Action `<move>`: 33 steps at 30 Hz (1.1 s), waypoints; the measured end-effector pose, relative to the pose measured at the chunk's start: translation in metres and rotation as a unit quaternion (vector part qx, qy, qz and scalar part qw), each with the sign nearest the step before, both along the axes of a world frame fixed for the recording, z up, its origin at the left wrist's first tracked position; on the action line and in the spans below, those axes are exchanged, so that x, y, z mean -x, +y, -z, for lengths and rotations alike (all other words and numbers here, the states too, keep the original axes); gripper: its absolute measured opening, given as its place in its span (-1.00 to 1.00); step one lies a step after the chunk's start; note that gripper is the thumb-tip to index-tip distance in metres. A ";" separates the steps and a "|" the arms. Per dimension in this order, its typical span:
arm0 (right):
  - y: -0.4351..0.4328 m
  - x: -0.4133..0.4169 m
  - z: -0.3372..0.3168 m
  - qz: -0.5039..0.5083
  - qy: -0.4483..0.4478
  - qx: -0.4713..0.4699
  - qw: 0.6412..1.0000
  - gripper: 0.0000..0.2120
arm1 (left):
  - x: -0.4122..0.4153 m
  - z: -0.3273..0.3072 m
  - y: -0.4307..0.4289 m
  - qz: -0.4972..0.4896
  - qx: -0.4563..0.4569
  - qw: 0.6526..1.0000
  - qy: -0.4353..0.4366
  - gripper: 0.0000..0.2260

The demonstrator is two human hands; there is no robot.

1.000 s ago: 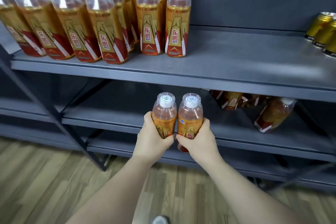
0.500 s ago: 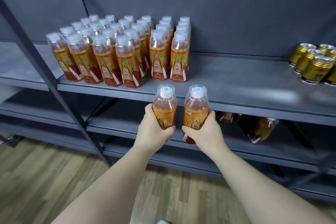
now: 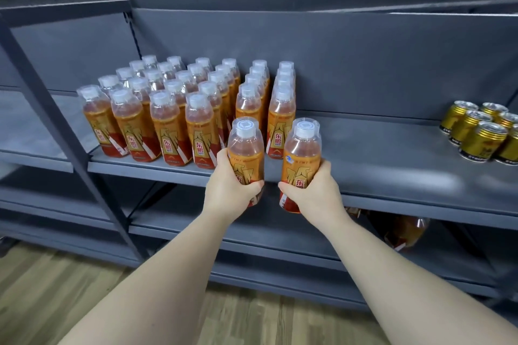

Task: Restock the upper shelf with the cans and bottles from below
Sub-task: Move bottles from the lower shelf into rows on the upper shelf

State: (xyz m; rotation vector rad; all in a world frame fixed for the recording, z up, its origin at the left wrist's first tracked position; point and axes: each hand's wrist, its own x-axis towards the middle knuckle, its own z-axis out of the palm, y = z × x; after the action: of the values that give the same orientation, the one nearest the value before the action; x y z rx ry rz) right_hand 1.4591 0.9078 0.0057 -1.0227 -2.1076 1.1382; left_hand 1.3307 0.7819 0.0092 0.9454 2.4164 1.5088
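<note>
Both bottles are higher than half a second ago, now level with the front edge of the upper shelf [image 3: 378,159], and wider apart. Left hand [image 3: 229,190]: fingers clamped round left bottle [image 3: 246,154]. Right hand [image 3: 314,190]: fingers clamped round right bottle [image 3: 302,159]. Both upright, in air. Stocked bottles [image 3: 168,120] stand in rows on the shelf's left part; gold cans [image 3: 482,134] at its right end. Shelving dark grey, grey back panel [image 3: 336,64]. One lying bottle [image 3: 406,232] on the lower shelf [image 3: 266,230]. Wood floor [image 3: 56,288] below.

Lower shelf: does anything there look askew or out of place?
Yes. A bottle on the lower shelf lies tipped over, partly hidden beneath the upper shelf, unlike the upright rows of bottles above.
</note>
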 end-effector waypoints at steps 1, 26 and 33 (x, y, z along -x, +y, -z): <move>0.003 0.006 -0.001 0.004 -0.001 -0.004 1.000 -0.35 | 0.007 0.000 0.004 0.000 -0.002 1.000 0.002 -0.31; 0.045 0.104 0.015 0.064 0.022 0.006 0.998 -0.22 | 0.097 0.010 0.062 -0.001 0.008 1.000 0.020 -0.27; 0.045 0.105 0.018 0.062 0.033 0.005 0.998 -0.20 | 0.096 0.012 0.068 -0.015 0.011 1.000 0.013 -0.20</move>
State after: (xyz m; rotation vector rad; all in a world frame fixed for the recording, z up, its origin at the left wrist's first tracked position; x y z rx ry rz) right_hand 1.3538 0.9532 -0.0122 -1.0898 -1.9612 1.1072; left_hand 1.2344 0.8495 -0.0032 0.9349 2.4712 1.4863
